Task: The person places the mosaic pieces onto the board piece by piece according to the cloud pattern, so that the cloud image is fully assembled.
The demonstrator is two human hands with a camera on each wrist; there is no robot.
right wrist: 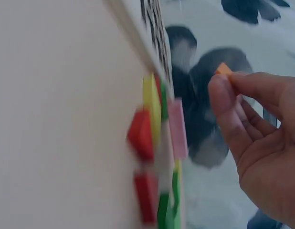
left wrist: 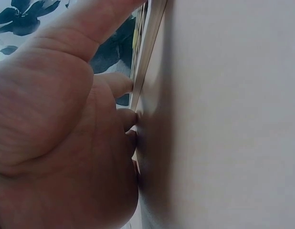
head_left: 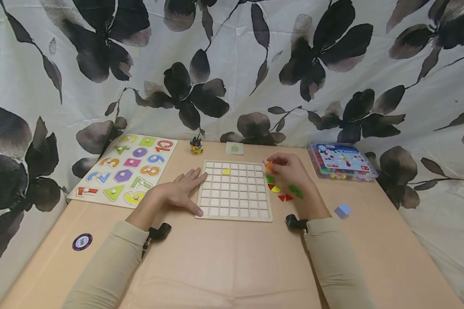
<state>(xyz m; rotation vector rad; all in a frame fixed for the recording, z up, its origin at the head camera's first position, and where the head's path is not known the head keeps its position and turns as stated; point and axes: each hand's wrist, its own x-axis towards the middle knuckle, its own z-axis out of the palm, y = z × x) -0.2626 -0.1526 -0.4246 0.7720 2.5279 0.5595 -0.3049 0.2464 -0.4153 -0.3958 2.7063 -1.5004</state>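
A pale wooden grid board point(head_left: 235, 220) lies mid-table, with a yellow square piece point(head_left: 226, 172) in one of its upper cells. My left hand point(head_left: 179, 191) rests with fingers spread along the board's left side, the thumb at its lower left corner. Beyond the board's right edge, my right hand point(head_left: 291, 171) pinches a small orange piece point(right wrist: 224, 69) between thumb and forefinger, raised off the table. Below that hand lie loose flat pieces: red triangles point(head_left: 281, 198), a yellow piece point(head_left: 276, 189), green pieces point(head_left: 295, 191) and a pink piece point(right wrist: 177, 129).
A number-and-shape puzzle board point(head_left: 100, 177) lies at the left. Along the back stand a small figurine point(head_left: 196, 146) and a light green square card point(head_left: 234, 148). At right are a clear plastic box point(head_left: 342, 161) and a blue block point(head_left: 343, 211); a dark round chip point(head_left: 82, 242) lies front left.
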